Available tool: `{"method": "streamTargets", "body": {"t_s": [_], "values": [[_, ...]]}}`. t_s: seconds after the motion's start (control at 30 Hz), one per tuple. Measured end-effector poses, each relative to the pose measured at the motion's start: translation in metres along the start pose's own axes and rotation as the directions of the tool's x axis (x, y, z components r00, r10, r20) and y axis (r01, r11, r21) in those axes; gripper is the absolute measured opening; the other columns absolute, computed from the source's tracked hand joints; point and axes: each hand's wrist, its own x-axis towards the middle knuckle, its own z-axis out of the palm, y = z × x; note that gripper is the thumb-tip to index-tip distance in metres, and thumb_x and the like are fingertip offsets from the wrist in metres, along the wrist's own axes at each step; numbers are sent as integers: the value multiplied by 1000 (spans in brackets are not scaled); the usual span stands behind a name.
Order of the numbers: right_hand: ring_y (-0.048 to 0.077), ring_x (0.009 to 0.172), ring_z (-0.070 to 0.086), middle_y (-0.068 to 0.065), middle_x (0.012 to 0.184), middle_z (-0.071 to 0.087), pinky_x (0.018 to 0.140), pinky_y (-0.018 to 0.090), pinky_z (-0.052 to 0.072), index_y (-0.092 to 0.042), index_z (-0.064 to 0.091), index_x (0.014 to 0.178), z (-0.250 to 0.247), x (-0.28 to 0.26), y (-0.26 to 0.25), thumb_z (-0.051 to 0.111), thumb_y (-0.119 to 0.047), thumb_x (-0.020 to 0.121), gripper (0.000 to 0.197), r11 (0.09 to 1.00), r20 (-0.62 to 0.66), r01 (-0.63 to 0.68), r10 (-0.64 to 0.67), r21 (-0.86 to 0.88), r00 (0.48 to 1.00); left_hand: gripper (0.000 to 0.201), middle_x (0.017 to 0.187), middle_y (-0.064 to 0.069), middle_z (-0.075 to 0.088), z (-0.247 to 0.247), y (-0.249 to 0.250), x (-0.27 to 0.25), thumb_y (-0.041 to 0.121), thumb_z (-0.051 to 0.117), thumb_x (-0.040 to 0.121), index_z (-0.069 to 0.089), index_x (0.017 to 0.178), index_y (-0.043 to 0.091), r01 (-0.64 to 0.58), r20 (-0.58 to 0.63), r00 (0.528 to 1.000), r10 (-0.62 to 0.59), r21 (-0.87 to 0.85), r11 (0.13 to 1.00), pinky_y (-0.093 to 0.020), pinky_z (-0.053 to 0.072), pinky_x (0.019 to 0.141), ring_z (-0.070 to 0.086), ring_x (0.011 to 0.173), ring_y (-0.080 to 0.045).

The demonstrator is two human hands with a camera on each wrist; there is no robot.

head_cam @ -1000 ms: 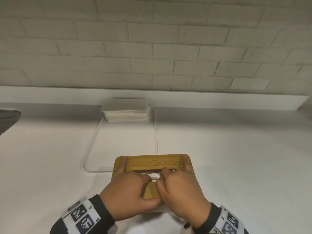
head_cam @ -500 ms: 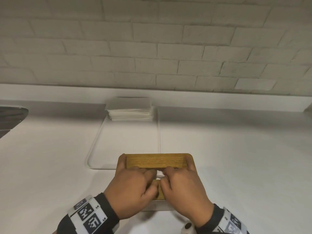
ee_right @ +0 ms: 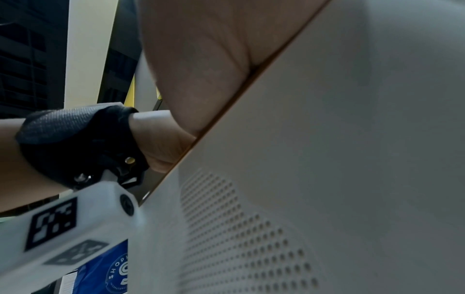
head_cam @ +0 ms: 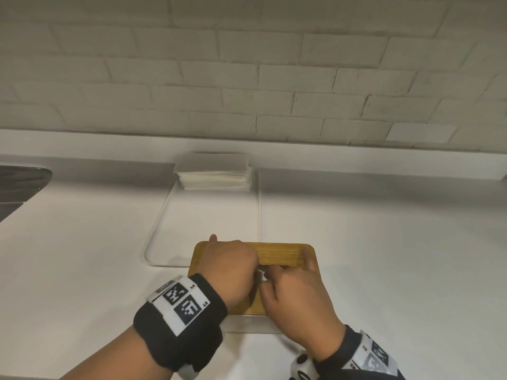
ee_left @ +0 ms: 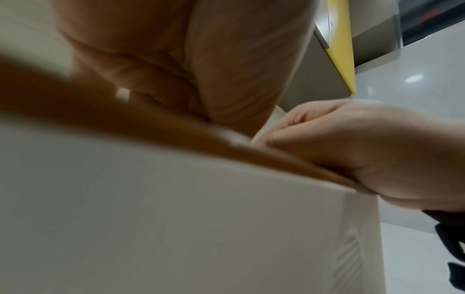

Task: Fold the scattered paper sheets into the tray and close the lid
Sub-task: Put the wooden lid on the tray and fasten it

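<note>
Wooden lid (head_cam: 277,254) sits on white tray (head_cam: 253,323), directly under both hands, long axis running left-right. Left hand (head_cam: 229,272) fingers curled, right hand (head_cam: 296,294) forefinger extended. Both pinch paper tuft (head_cam: 260,276) poking through lid slot, between hands. Spare paper stack (head_cam: 215,174) well beyond hands.

Right wrist view: white box wall (ee_right: 327,159) fills right and lower frame, a patch of small perforated dots on its lower part. Thin wooden lid edge (ee_right: 226,111) runs diagonally along the wall's top. Right hand (ee_right: 201,59), palm side, rests on that edge. Left hand (ee_right: 161,143), heel on the lid edge, wears a black wrist strap (ee_right: 75,143) with a white marker block (ee_right: 62,224). Blue printed label (ee_right: 105,272) at bottom left, text unreadable
</note>
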Motion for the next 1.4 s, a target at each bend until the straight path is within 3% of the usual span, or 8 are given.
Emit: {"method": "streamTargets", "body": {"t_s": [0.2, 0.37, 0.57, 0.83, 0.97, 1.17, 1.3, 1.4], "values": [[16, 67, 60, -7, 64, 64, 112, 50, 20, -27, 65, 85, -4, -1, 0, 15, -40, 90, 52, 1000, 46, 16, -16, -10, 999, 18, 64, 8, 47, 2, -2, 4, 18, 55, 84, 59, 68, 23, -3, 11, 1000, 4, -46, 999, -55, 15, 117, 47, 76, -18], [14, 62, 58, -6, 61, 63, 114, 49, 19, -27, 66, 86, -4, 0, -1, 14, -40, 89, 54, 1000, 46, 10, -10, -8, 999, 19, 63, 7, 44, 0, -6, 7, 17, 54, 87, 65, 73, 21, -57, 42, 997, 57, -22, 998, -55, 14, 118, 47, 76, -19], [11, 61, 56, -10, 61, 61, 113, 46, 20, -29, 60, 77, -5, -2, 0, 15, -37, 88, 48, 999, 35, 15, -16, 28, 999, 29, 65, 5, 38, -5, 8, 8, 14, 47, 89, 40, 61, 20, 8, 14, 1000, -9, 68, 998, -62, 20, 112, 49, 77, -24], [19, 62, 62, -2, 61, 64, 115, 52, 17, -24, 66, 97, -4, -4, -1, 14, -39, 89, 55, 1000, 17, 5, -5, 17, 1000, 16, 79, 2, 61, 2, -4, 6, 17, 53, 84, 68, 77, 19, -41, 11, 999, 41, -31, 999, -46, 29, 106, 49, 76, -20], [21, 52, 57, -2, 52, 60, 109, 55, 28, -22, 66, 90, -1, -5, -3, 24, -37, 89, 44, 1000, -47, 11, -10, 11, 999, 17, 72, 4, 60, 7, -10, 4, 22, 53, 82, 70, 80, 22, -50, -53, 998, 43, -120, 992, -33, 29, 69, 53, 73, -22], [16, 63, 61, -5, 63, 64, 103, 47, 38, -27, 66, 85, -1, -5, 0, 33, -38, 90, 35, 985, -102, -12, 31, 173, 994, 18, 70, 9, 64, 17, -20, 2, 40, 53, 75, 64, 72, 28, -74, -142, 990, 23, -359, 931, -28, 38, 69, 58, 74, -13], [17, 79, 56, -9, 80, 57, 77, 36, 42, -29, 67, 84, -5, -2, 4, 48, -40, 84, 22, 981, -119, -24, 47, 193, 992, 16, 74, 11, 57, 19, -23, -2, 47, 51, 67, 52, 61, 32, -139, -197, 979, 54, -450, 882, -33, 50, 70, 56, 73, -11], [17, 89, 46, -8, 89, 50, 74, 33, 35, -27, 65, 85, -7, 3, 9, 44, -42, 83, 25, 984, -72, -12, 25, 177, 997, 18, 78, 10, 55, 22, -27, -4, 43, 53, 70, 56, 69, 26, -204, -264, 961, 83, -469, 860, -40, 50, 77, 54, 75, -11]]}}
